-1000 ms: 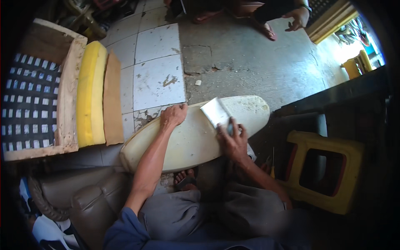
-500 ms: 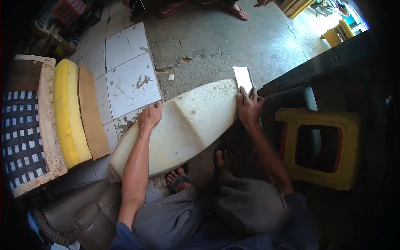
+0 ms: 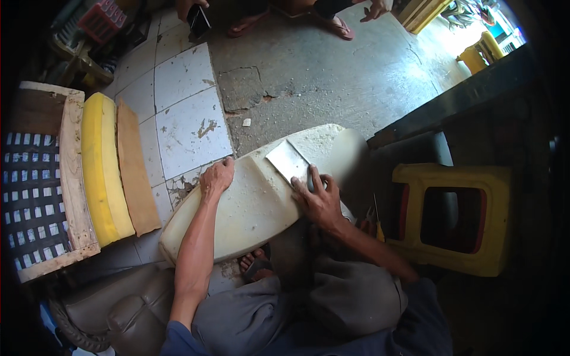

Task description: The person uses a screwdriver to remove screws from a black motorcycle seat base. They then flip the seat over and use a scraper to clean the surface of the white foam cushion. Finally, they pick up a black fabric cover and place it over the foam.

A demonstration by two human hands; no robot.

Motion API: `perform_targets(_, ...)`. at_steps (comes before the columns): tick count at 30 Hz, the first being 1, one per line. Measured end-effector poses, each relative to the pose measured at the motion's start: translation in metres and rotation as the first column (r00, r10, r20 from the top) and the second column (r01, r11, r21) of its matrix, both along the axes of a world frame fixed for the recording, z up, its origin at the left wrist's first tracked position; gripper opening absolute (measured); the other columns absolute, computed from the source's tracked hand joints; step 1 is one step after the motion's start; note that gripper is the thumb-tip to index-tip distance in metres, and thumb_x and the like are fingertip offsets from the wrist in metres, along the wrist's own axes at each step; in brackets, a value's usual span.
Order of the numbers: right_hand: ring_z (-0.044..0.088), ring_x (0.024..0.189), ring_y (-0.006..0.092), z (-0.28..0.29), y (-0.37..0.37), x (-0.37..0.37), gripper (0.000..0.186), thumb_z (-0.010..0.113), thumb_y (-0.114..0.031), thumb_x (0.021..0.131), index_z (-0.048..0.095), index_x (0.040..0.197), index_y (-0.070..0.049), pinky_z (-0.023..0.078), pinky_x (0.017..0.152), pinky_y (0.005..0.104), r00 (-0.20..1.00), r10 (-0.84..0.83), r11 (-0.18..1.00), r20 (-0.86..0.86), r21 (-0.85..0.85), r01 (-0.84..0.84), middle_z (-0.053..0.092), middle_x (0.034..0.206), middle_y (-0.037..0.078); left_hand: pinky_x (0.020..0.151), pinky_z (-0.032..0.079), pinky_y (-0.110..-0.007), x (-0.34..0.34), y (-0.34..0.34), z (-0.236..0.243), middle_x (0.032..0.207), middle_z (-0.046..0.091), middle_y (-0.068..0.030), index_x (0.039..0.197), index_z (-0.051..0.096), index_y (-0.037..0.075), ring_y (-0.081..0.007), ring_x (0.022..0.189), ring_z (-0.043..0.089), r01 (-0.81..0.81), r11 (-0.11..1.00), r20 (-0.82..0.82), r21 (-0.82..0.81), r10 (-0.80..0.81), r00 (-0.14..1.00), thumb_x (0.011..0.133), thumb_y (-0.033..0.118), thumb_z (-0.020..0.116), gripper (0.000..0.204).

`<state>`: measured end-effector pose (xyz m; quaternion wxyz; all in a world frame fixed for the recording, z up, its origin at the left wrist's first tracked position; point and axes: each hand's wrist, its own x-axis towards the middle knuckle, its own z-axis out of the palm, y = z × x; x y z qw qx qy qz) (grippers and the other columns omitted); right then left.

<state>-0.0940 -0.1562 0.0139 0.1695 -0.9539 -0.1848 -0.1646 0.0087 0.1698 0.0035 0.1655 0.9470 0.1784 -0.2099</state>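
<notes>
A long cream foam cushion [image 3: 249, 204] lies across my knees, slanting from lower left to upper right. My left hand [image 3: 217, 178] presses down on its upper edge with fingers curled over the rim. My right hand [image 3: 320, 200] grips a flat rectangular metal blade [image 3: 287, 161], which lies flat on the foam's top surface near its right end. Crumbs of foam dust cover the cushion's far end [image 3: 323, 137].
A yellow plastic stool [image 3: 454, 219] stands at my right. At the left lean a yellow foam pad [image 3: 102, 172], a brown board [image 3: 135, 175] and a wooden webbed seat frame [image 3: 38, 190]. Another person's feet [image 3: 332, 24] are at the top. A grey leather seat [image 3: 113, 308] lies lower left.
The blade has come back from beyond the cushion's right tip onto the foam surface. My left hand has stayed on the upper edge. The view has shifted slightly.
</notes>
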Motion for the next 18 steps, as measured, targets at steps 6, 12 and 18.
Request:
perform_targets(6, 0.057, 0.109, 0.0454, -0.001, -0.064, 0.039, 0.043, 0.071, -0.034, 0.095, 0.07, 0.137, -0.027, 0.048, 0.094, 0.0532, 0.927, -0.366, 0.929, -0.086, -0.096, 0.358, 0.056, 0.146, 0.03, 0.107, 0.047, -0.054, -0.024, -0.013, 0.018, 0.12, 0.069, -0.0322, 0.114, 0.076, 0.0, -0.0501, 0.12, 0.063, 0.045, 0.998, -0.053, -0.034, -0.047, 0.997, 0.103, 0.053, 0.028, 0.072)
perform_targets(12, 0.057, 0.109, 0.0415, 0.01, -0.013, -0.009, 0.04, 0.074, -0.034, 0.094, 0.073, 0.133, -0.026, 0.048, 0.096, 0.0492, 0.997, -0.078, 0.995, -0.023, -0.059, 0.077, 0.055, 0.147, 0.03, 0.106, 0.047, -0.054, -0.01, -0.006, 0.026, 0.123, 0.07, -0.0292, 0.118, 0.076, 0.003, -0.0474, 0.12, 0.065, -0.002, 0.998, -0.007, -0.066, 0.002, 1.0, 0.102, 0.051, 0.028, 0.069)
perform_targets(18, 0.057, 0.132, 0.0411, 0.006, 0.008, -0.012, 0.041, 0.071, -0.028, 0.095, 0.069, 0.134, -0.018, 0.044, 0.1, 0.0537, 0.997, -0.073, 0.976, -0.031, -0.208, 0.066, 0.06, 0.135, 0.036, 0.105, 0.047, -0.054, -0.005, -0.011, 0.028, 0.122, 0.071, -0.0267, 0.119, 0.077, 0.008, -0.0468, 0.119, 0.066, 0.014, 0.999, -0.037, -0.044, -0.016, 0.999, 0.102, 0.053, 0.027, 0.069)
